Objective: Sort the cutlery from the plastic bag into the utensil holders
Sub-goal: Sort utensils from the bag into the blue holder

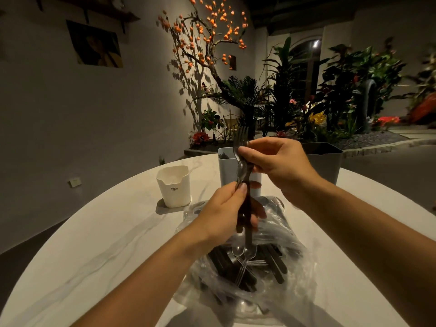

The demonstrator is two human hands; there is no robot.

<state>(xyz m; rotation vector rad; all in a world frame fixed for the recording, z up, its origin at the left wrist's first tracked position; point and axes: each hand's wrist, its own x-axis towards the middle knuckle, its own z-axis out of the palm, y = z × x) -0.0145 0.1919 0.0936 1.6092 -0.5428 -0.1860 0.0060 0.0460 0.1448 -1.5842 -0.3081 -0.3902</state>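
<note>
Left hand [224, 208] grips cutlery bundle [244, 204] upright above plastic bag [247, 274] on counter [94, 244]. Right hand [278, 164] fingers pinch fork [240, 138]. Pull straight up, keep bundle clamped; holders [174, 187] near.

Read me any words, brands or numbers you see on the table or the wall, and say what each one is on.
"CRBW": on the front of the white utensil holder.
A smaller line under it is too small to read.
The picture on the wall shows no readable text.
</note>
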